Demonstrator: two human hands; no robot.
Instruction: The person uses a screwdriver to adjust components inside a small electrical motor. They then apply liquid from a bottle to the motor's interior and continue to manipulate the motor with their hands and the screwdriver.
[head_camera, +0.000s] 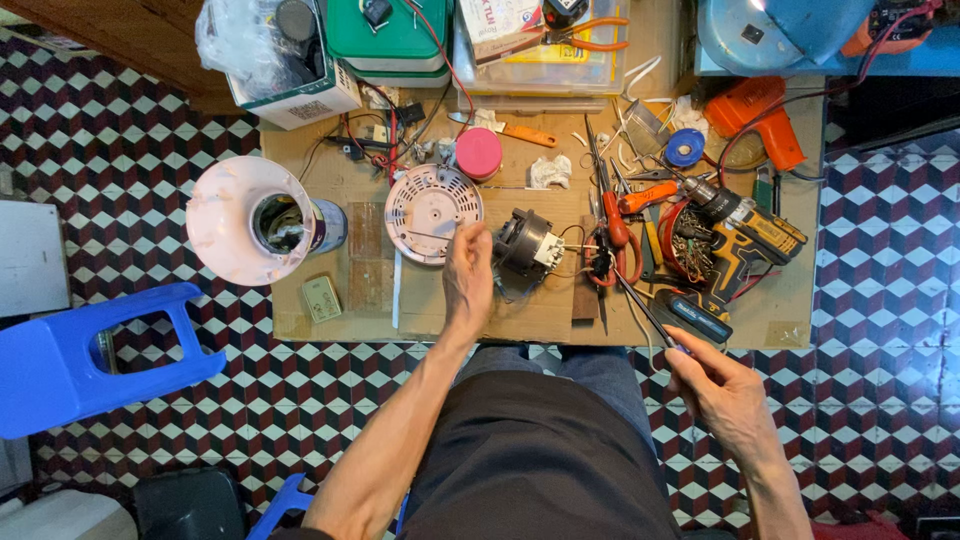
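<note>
On the brown cardboard work mat (520, 320), the left hand (467, 275) pinches a wire beside a small black electric motor (524, 243), likely heavy and rigid, best gripped by its casing. Right of it, the right hand (722, 392) grips a thin soldering iron (640, 305).
</note>
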